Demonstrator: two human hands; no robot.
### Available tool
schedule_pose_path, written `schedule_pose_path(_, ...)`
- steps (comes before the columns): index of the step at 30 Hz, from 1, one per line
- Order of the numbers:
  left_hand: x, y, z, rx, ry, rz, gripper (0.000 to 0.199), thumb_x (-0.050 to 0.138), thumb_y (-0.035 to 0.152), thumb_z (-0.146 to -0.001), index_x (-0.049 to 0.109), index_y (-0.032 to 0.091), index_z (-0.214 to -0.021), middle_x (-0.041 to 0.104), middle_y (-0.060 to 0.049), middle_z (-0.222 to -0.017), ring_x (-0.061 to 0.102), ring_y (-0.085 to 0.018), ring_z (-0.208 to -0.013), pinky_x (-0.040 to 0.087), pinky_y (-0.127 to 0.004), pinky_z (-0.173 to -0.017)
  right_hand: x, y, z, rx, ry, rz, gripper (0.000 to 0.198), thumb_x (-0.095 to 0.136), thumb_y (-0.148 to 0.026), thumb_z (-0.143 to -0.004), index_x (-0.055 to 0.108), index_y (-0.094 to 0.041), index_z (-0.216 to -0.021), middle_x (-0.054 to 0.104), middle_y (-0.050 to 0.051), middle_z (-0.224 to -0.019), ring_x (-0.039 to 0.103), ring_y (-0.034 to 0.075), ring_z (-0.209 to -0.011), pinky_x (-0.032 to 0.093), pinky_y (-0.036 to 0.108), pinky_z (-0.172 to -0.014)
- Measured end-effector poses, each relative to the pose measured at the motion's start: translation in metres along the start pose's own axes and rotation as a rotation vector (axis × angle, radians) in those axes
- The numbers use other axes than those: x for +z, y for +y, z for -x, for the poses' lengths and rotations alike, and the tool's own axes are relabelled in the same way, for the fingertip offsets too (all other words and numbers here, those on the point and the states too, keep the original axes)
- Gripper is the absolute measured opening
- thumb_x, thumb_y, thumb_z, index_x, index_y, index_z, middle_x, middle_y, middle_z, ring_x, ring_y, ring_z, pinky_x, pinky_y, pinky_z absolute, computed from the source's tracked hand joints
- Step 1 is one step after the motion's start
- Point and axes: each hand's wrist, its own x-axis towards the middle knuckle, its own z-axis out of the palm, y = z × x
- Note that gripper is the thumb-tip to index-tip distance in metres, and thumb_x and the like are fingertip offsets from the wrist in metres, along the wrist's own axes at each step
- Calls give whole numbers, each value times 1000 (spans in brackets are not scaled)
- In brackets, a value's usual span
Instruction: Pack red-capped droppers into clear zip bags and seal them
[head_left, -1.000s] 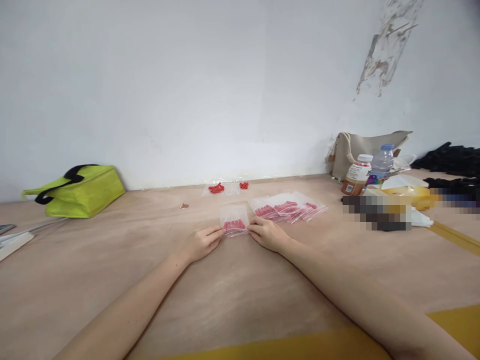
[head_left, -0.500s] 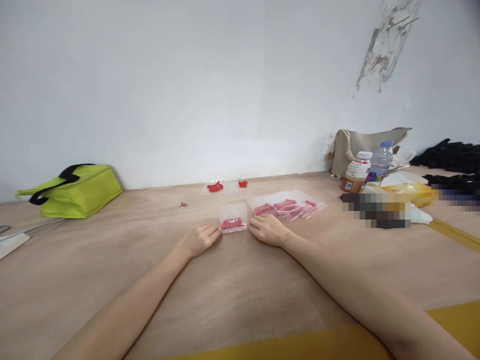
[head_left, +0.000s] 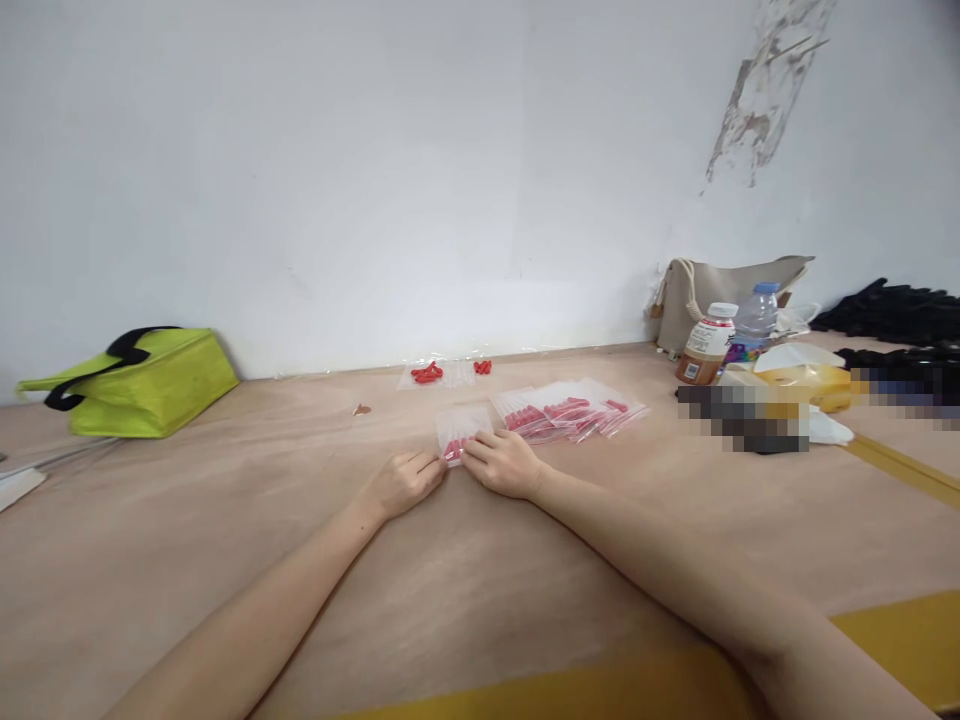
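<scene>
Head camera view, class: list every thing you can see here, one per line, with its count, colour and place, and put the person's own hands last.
small zip bag: one, clear with red pieces inside, on the table under both hands.
filled zip bags: a fanned pile, count unclear, clear with red contents, right of it.
loose red pieces: a few, on clear plastic by the wall.
lunch bag: one, lime green, black handle, far left.
bottles: two, brown drink and clear water, far right.
tote bag: one, beige, against the wall.
table: one, tan.
left hand: touches the small bag's left edge.
right hand: rests on it.
</scene>
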Motion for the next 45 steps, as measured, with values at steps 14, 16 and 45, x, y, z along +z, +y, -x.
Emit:
schedule_pose_path(14,-7,4,-6,-10,43,-5,26,37,12,-89,57,12,-72,61,-4,-66,57,-12,-55,45,-23,-51,5,-6,-14,-115,17,0,27,31,-14,-89,55,-15,-75,55,5,-75,43,13,-70,25,29,-54)
schedule_pose_path(16,-9,4,-7,-2,53,-9,24,38,11,-88,57,12,-74,61,-4,-66,57,-13,-56,45,-23,-50,2,-4,-12,-118,33,21,27,31,-12,-88,55,-15,-76,55,5,-74,43,13,-69,24,29,-54)
schedule_pose_path(45,-18,19,-28,-420,-222,273,45,44,39,-85,40,19,-125,45,-12,-123,40,-28,-114,34,-45,-93,-57,76,33,349,-68,-249,40,52,-54,-72,60,-17,-84,60,7,-81,50,17,-80,33,29,-70)
